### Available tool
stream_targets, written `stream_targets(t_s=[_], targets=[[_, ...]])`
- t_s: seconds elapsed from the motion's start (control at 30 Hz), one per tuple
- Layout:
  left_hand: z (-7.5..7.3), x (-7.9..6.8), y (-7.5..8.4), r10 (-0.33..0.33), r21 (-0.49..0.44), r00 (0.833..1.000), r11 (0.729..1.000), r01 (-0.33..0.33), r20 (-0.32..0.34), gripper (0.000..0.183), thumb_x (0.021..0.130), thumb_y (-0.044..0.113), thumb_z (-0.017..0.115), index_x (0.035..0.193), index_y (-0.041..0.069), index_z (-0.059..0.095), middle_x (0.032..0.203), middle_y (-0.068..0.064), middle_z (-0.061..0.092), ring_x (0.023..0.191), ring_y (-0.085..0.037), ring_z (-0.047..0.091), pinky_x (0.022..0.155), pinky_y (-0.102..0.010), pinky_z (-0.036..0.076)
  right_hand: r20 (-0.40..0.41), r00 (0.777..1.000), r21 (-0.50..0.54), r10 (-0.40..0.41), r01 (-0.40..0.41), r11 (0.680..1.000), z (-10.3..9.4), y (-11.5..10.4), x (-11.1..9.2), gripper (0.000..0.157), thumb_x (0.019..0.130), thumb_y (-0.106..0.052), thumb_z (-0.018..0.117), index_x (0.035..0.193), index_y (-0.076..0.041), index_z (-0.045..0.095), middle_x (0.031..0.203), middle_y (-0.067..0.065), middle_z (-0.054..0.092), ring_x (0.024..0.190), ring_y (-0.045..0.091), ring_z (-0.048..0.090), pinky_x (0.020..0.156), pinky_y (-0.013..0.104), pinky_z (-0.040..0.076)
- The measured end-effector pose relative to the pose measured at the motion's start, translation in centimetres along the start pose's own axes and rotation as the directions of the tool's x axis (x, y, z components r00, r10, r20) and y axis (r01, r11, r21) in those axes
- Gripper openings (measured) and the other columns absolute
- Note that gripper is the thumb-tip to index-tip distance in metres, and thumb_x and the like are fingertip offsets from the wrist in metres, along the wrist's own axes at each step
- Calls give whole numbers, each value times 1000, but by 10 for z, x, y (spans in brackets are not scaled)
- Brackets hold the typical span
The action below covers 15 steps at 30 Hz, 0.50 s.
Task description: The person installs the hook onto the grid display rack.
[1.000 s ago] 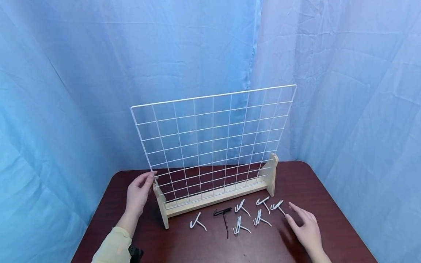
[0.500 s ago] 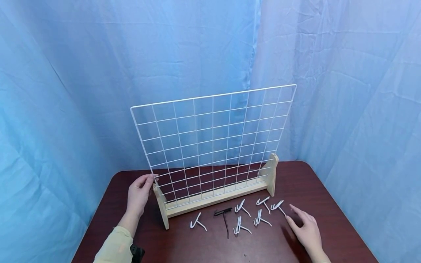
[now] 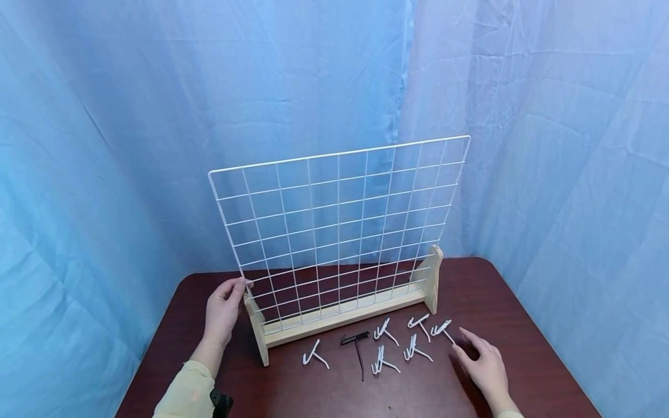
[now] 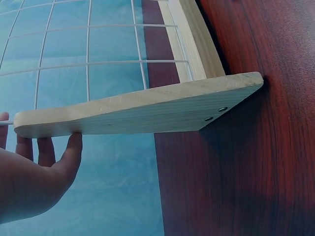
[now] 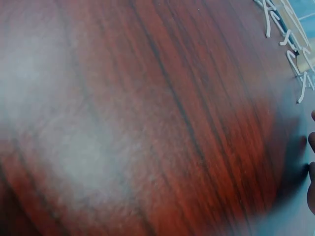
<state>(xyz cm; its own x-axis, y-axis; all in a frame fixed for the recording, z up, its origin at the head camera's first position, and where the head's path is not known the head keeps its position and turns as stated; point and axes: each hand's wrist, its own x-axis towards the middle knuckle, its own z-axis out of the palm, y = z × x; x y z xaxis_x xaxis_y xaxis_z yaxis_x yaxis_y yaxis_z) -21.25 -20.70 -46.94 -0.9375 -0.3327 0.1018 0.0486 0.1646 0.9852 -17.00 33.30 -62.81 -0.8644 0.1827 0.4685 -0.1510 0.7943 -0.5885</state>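
In the head view a white wire grid panel [image 3: 338, 203] stands upright in a wooden stand [image 3: 345, 314]. My left hand [image 3: 223, 309] grips the panel's left edge, just above the stand's left upright. In the left wrist view the fingers [image 4: 75, 150] curl behind that wooden upright [image 4: 138, 108]. My right hand [image 3: 485, 366] is low over the table at the right, thumb and forefinger apart. Its thumb tip is right at the straight end of a white wire hook [image 3: 441, 330]. In the right wrist view only its fingertips [image 5: 312, 172] show, at the right edge.
Several more white hooks lie before the stand, among them a hook [image 3: 315, 354] at the left and a hook [image 3: 419, 325] close to the stand. A black hook [image 3: 358, 348] lies between them. The dark red table [image 3: 418, 395] has pale blue curtains [image 3: 313, 87] around it.
My left hand has slid slightly down the panel's edge. My right hand has barely shifted, staying beside the rightmost hook. The panel, stand and hooks keep their places.
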Motion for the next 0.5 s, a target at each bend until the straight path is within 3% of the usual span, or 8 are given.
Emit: stream_targets(t_s=[0.13,0.33,0.5], targets=[[1,-1,3,-5,4,1000,1000,5,-3,38,102,32,57,114,-3,68,104,-5,68,78,-11,53,61,-23,44,-11,1000,1,-12,12,1000,2,-1,1,44,79,-13,82,121,-5,68,107,16,71,104,41,56,91,48,34],[1,-1,3,-31,-1,999,1000,31,14,39,103,32,55,115,-3,66,98,3,66,80,-9,54,64,-24,47,-13,1000,-38,-7,7,999,5,-1,3,44,79,-14,83,120,-6,69,102,13,73,101,35,56,89,41,32],[1,0,3,-39,-8,999,999,39,18,40,103,33,55,115,-3,66,106,-8,66,80,-9,55,66,-26,48,-21,1000,-66,-7,6,998,9,1,4,43,77,-14,84,118,-8,71,98,10,73,100,34,57,90,40,32]])
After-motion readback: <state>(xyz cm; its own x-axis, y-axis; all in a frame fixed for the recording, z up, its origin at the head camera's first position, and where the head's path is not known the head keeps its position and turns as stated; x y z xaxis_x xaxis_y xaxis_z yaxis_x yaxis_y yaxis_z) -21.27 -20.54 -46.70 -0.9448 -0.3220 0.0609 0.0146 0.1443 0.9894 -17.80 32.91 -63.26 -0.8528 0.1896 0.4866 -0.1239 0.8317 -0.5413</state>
